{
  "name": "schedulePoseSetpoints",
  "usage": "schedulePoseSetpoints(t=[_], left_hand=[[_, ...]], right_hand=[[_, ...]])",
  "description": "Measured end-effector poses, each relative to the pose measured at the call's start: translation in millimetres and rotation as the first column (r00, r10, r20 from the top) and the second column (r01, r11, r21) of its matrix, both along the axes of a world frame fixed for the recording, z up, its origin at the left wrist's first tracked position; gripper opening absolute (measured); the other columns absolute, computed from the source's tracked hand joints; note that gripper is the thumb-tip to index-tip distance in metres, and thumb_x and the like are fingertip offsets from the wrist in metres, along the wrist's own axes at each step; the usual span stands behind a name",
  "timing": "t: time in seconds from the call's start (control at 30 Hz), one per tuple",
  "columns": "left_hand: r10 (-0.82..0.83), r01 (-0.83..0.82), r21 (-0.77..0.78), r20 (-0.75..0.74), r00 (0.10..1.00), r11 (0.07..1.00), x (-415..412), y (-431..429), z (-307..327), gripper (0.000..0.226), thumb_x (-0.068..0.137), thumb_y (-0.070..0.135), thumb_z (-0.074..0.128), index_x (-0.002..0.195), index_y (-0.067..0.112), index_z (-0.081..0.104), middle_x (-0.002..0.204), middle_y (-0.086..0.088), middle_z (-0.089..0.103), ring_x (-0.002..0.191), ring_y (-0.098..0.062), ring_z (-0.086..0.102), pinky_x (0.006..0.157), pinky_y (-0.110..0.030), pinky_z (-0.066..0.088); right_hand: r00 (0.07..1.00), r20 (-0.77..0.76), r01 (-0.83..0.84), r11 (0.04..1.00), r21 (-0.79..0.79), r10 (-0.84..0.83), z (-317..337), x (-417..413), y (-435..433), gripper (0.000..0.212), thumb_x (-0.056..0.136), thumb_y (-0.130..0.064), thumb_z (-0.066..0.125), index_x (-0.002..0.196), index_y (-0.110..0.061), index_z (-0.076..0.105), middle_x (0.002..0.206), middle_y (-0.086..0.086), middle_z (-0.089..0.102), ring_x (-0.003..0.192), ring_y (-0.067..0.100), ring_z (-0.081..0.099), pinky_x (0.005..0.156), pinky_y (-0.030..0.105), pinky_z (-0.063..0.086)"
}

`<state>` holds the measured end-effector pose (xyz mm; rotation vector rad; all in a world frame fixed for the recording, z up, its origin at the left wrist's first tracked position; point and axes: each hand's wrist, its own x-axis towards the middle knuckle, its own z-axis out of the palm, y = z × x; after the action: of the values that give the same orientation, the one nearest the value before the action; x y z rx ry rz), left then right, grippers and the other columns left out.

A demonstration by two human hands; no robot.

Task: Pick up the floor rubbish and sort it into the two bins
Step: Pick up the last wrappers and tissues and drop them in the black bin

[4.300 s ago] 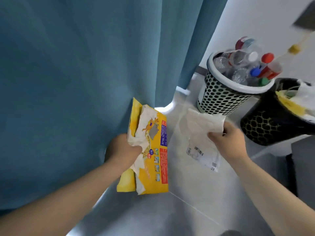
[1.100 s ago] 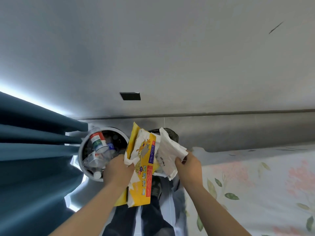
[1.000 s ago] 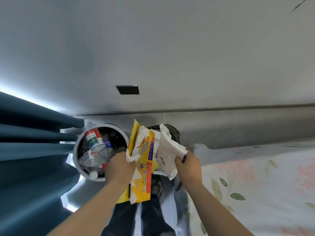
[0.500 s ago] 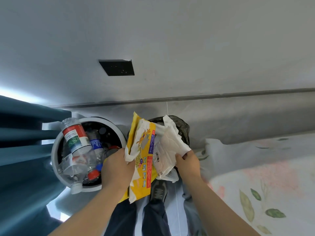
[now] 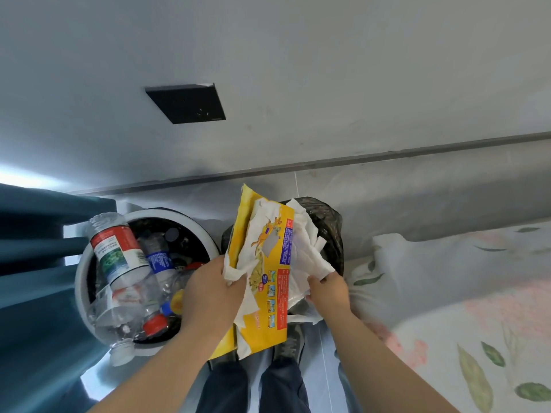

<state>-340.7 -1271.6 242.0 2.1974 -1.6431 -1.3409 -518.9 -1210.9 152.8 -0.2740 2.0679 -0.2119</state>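
My left hand (image 5: 213, 289) grips a yellow food packet (image 5: 269, 281) together with a crumpled white tissue. My right hand (image 5: 326, 290) holds a white plastic wrapper (image 5: 307, 248) against the packet's right side. Both are held above the black bin (image 5: 331, 231) lined with a dark bag, whose inside is mostly hidden by them. To its left stands the white-rimmed bin (image 5: 80, 281), full of several clear plastic bottles (image 5: 119, 251).
A blue curtain (image 5: 32, 263) hangs at the left, close to the white-rimmed bin. A bed with a floral sheet (image 5: 465, 308) fills the right. The grey wall (image 5: 298, 84) with a black socket plate lies behind the bins. My legs and shoes stand below the hands.
I came from the curtain to stand over the two bins. In the last second both hands brought the packet and wrapper down over the black bin, and my right hand's wrapper moved against the packet.
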Motion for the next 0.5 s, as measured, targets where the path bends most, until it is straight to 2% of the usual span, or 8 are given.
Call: schedulePoseSetpoints(t=[0.1,0.2,0.27,0.33,0.4,0.43,0.5], left_hand=[[-0.006,0.006,0.041,0.011,1.0,0.999,-6,2,-17,0.007,0.09,0.022,0.06,0.086,0.028,0.057,0.083,0.008,0.062,0.078,-0.014,0.057,0.062,-0.026,0.047],[-0.09,0.085,0.062,0.089,0.992,0.995,-14,5,-35,0.012,0.089,0.02,0.057,0.077,0.02,0.055,0.07,0.009,0.055,0.071,-0.018,0.055,0.054,-0.025,0.04],[-0.166,0.157,0.069,0.136,0.977,0.985,-20,7,-45,0.022,0.087,0.016,0.054,0.067,0.02,0.047,0.064,0.007,0.05,0.068,-0.021,0.053,0.049,-0.025,0.032],[-0.273,0.259,0.094,0.198,0.941,0.961,-24,9,-56,0.02,0.087,0.015,0.052,0.069,0.018,0.044,0.067,0.004,0.051,0.071,-0.023,0.055,0.051,-0.027,0.033],[-0.374,0.351,0.129,0.274,0.886,0.927,-27,7,-64,0.011,0.088,0.015,0.05,0.078,0.016,0.047,0.079,-0.001,0.057,0.078,-0.024,0.058,0.056,-0.027,0.037],[-0.399,0.374,0.142,0.295,0.868,0.917,-29,6,-67,0.009,0.088,0.014,0.05,0.08,0.017,0.047,0.083,-0.002,0.059,0.078,-0.023,0.059,0.057,-0.026,0.038],[-0.448,0.414,0.172,0.319,0.835,0.894,-33,3,-73,0.01,0.089,0.011,0.049,0.082,0.017,0.048,0.086,-0.002,0.059,0.077,-0.022,0.057,0.058,-0.026,0.039]], right_hand=[[1.0,-0.011,0.0,1.0,0.024,0.0,-5,-5,2,0.021,0.092,-0.019,0.058,0.104,-0.002,0.058,0.09,0.013,0.066,0.085,0.029,0.063,0.075,0.035,0.052],[0.999,-0.025,0.033,0.998,0.047,-0.032,-4,-11,4,0.031,0.093,-0.026,0.058,0.111,-0.001,0.058,0.102,0.015,0.066,0.092,0.031,0.062,0.071,0.032,0.045],[0.998,-0.038,0.048,0.998,0.046,-0.046,1,-13,3,0.039,0.091,-0.029,0.059,0.115,0.002,0.054,0.101,0.015,0.062,0.088,0.028,0.058,0.069,0.032,0.044],[0.998,-0.051,0.027,0.999,0.017,-0.026,11,-12,3,0.047,0.091,-0.027,0.06,0.124,0.003,0.046,0.106,0.014,0.058,0.089,0.026,0.056,0.073,0.034,0.047],[0.986,-0.106,-0.134,0.991,-0.028,0.13,22,-10,5,0.063,0.093,-0.025,0.059,0.143,-0.003,0.028,0.136,0.016,0.048,0.116,0.028,0.054,0.09,0.037,0.047],[0.954,-0.139,-0.275,0.96,-0.057,0.265,28,-9,8,0.07,0.094,-0.025,0.056,0.15,-0.01,0.017,0.151,0.012,0.032,0.133,0.028,0.042,0.101,0.037,0.042],[0.828,-0.185,-0.553,0.826,-0.11,0.53,33,-9,10,0.071,0.098,-0.026,0.049,0.154,-0.026,0.006,0.161,0.003,0.005,0.146,0.025,0.019,0.109,0.036,0.036]])
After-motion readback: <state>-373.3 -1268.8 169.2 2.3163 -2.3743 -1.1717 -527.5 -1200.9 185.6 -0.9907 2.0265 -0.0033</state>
